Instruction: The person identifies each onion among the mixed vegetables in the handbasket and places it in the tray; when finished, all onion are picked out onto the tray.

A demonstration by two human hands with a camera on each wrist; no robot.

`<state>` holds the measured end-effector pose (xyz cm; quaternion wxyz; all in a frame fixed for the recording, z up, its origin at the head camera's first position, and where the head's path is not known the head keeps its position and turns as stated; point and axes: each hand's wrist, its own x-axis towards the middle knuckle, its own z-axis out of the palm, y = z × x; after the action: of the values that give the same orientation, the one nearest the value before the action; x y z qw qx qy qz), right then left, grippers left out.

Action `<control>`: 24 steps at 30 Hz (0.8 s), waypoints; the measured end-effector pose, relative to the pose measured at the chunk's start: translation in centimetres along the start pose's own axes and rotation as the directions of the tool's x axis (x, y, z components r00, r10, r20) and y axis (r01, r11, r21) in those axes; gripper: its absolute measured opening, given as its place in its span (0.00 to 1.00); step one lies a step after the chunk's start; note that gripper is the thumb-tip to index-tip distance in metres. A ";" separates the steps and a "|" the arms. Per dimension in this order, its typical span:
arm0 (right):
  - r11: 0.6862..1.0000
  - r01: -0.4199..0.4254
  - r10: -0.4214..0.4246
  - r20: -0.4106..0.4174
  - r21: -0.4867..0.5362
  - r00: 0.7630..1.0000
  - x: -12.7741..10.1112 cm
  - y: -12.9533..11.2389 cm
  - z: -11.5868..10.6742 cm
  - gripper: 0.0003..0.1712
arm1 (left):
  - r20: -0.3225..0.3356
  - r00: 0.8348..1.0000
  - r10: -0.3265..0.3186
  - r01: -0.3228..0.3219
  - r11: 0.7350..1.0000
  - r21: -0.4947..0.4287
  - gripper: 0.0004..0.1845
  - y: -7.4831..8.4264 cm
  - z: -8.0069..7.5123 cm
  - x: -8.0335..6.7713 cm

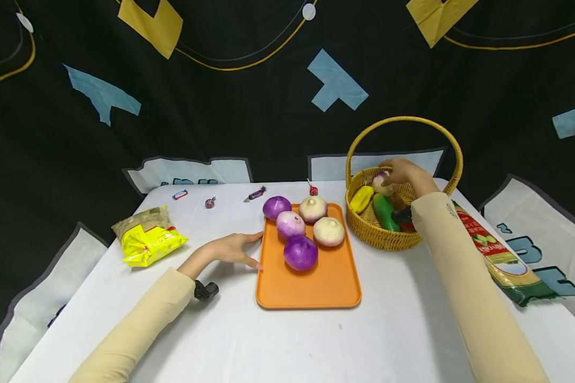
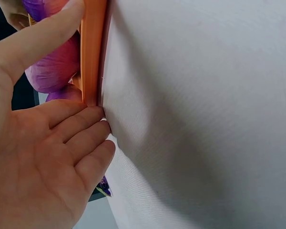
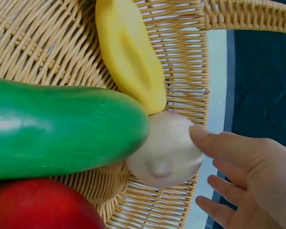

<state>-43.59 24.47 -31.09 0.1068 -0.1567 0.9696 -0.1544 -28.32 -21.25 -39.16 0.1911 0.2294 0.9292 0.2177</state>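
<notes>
My left hand [image 1: 235, 250] is at the left side of an orange tray [image 1: 311, 292], its straight fingertips and thumb touching the rim. On the tray sit purple onions [image 1: 301, 253] and two whitish, purple-tinged turnips [image 1: 328, 232]. My right hand [image 1: 404, 173] reaches into a wicker basket [image 1: 388, 242]. In the right wrist view its thumb touches the side of another turnip [image 3: 164, 152], while the other fingers stand apart behind it. Beside that turnip lie a yellow pepper-like vegetable [image 3: 131, 57], a long green vegetable [image 3: 66, 129] and a round red item [image 3: 43, 205].
The basket's tall handle [image 1: 404, 118] arches over my right hand. A yellow snack bag [image 1: 148, 239] lies to the left, and a red-and-green packet [image 1: 500, 250] on the right. Several small wrapped sweets, including a purple one [image 1: 255, 193], are scattered along the back of the white table [image 1: 220, 330].
</notes>
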 end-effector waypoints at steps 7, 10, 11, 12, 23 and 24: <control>1.000 -0.017 0.017 -0.014 0.016 1.000 -0.3 0.5 0.6 0.32 | 0.006 1.000 -0.005 0.005 1.000 0.008 0.54 -0.1 -0.1 0.2; 1.000 -0.024 0.025 -0.058 0.014 0.998 -0.6 0.4 0.7 0.31 | 0.009 1.000 -0.009 0.009 1.000 0.012 0.54 0.0 -0.2 0.1; 0.999 -0.029 0.031 -0.068 0.018 0.997 -0.7 0.4 0.7 0.30 | 0.011 1.000 -0.010 0.010 1.000 0.013 0.54 0.0 -0.2 0.1; 0.999 -0.032 0.033 -0.078 0.018 0.996 -0.8 0.5 0.7 0.30 | 0.014 1.000 -0.013 0.013 1.000 0.011 0.54 0.0 -0.2 0.1; 0.984 -0.099 0.097 0.019 0.150 0.995 0.1 2.1 1.9 0.37 | 0.016 1.000 -0.024 0.024 1.000 0.019 0.54 0.2 -0.3 0.1; 0.979 -0.107 0.103 0.031 0.172 0.994 0.2 2.2 2.0 0.37 | 0.016 1.000 -0.026 0.026 0.999 0.020 0.54 0.3 -0.4 0.1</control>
<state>-43.89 25.87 -33.77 0.1386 -0.0972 0.9582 -0.2305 -28.48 -21.08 -38.75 0.1992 0.2209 0.9327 0.2041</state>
